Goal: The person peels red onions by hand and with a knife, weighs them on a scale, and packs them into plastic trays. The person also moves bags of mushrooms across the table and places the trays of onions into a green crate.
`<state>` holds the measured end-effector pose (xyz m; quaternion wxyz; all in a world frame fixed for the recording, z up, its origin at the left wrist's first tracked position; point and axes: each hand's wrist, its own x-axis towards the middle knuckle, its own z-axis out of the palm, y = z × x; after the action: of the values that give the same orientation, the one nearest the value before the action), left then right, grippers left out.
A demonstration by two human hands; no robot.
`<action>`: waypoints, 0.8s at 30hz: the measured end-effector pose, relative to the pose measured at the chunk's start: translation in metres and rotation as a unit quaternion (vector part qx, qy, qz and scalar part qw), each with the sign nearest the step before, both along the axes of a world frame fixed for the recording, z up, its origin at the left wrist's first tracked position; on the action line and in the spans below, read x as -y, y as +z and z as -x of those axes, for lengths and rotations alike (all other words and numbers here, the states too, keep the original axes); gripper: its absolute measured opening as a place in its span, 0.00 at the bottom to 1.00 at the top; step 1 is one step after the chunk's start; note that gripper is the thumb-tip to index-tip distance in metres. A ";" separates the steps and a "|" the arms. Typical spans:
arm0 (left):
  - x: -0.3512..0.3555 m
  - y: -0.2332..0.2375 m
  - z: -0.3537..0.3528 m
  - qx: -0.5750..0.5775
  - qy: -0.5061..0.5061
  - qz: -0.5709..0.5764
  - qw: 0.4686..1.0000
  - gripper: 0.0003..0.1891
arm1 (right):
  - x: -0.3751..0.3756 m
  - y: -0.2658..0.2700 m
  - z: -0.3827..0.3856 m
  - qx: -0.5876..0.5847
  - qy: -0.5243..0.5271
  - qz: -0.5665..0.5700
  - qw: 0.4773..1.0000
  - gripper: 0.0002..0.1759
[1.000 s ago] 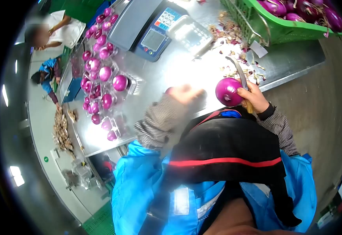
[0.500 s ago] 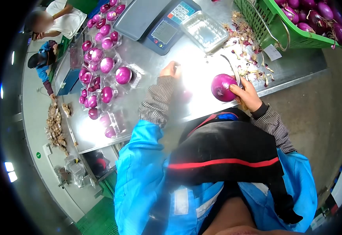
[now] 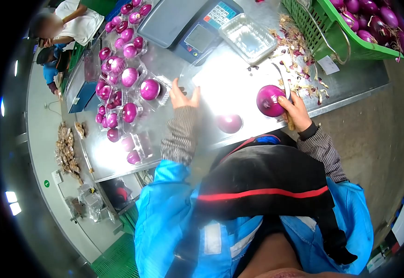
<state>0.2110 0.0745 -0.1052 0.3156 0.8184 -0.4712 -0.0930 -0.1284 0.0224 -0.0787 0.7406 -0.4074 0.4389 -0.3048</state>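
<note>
My right hand (image 3: 298,112) grips a peeled purple onion (image 3: 269,100) together with a knife (image 3: 281,76); the blade points up past the onion. My left hand (image 3: 184,97) is stretched over the steel table (image 3: 350,85) with fingers apart and holds nothing. It is just right of a packed onion (image 3: 149,89) in a clear tray. Another peeled onion (image 3: 229,123) lies loose on the table between my hands, near the front edge.
A weighing scale (image 3: 197,28) and an empty clear tray (image 3: 248,38) stand at the back. A green crate (image 3: 331,39) of unpeeled onions sits at the right, with onion peelings (image 3: 299,81) beside it. Rows of packed onions (image 3: 118,74) fill the left. Other people (image 3: 72,23) work further left.
My left hand has moved from the table's middle up and to the left, toward the packed onions. A loose onion now lies where it was. My right hand stays put with its onion.
</note>
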 end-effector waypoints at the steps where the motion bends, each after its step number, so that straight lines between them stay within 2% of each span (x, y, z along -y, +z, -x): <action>1: -0.011 0.012 0.008 0.035 -0.032 0.020 0.999 0.38 | 0.000 -0.001 0.000 -0.004 0.005 0.004 1.000 0.23; 3: -0.035 0.017 0.027 0.105 -0.224 -0.008 0.969 0.38 | 0.001 -0.004 -0.001 -0.014 0.020 0.008 1.000 0.22; 6: -0.054 0.027 0.079 0.090 -0.314 -0.152 0.933 0.42 | 0.006 -0.005 -0.003 -0.034 0.054 -0.027 0.998 0.22; 8: -0.065 -0.009 0.084 0.044 -0.304 -0.202 0.930 0.44 | 0.006 -0.001 -0.008 -0.014 0.056 -0.040 0.998 0.22; 11: -0.062 -0.010 0.086 -0.045 -0.295 -0.207 0.932 0.44 | 0.009 0.005 -0.016 0.002 0.062 -0.033 0.998 0.23; 14: -0.056 0.034 0.077 -0.130 -0.235 -0.184 0.945 0.44 | 0.019 0.011 -0.024 -0.024 0.080 0.004 0.996 0.23; 17: -0.030 0.063 0.041 -0.110 -0.161 -0.157 0.968 0.43 | 0.032 0.016 -0.043 -0.050 0.099 0.055 0.992 0.21; 19: -0.004 0.067 0.004 -0.039 -0.177 -0.128 0.975 0.42 | 0.044 0.020 -0.065 -0.069 0.098 0.110 0.987 0.22; 20: 0.007 0.071 -0.003 0.045 -0.155 -0.143 0.977 0.42 | 0.050 0.021 -0.078 -0.075 0.094 0.133 0.984 0.23; 21: 0.017 0.077 -0.009 0.127 -0.131 -0.157 0.971 0.42 | 0.059 -0.012 -0.094 -0.070 0.066 0.202 0.975 0.26; 24: 0.051 0.076 -0.022 0.173 -0.105 -0.283 0.938 0.41 | 0.079 -0.013 -0.139 -0.176 0.082 0.255 0.947 0.34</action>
<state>0.2325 0.0234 -0.0291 -0.0269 0.8230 -0.5562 -0.1123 0.0102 -0.0568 -0.0914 0.5454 -0.6643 0.4350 -0.2684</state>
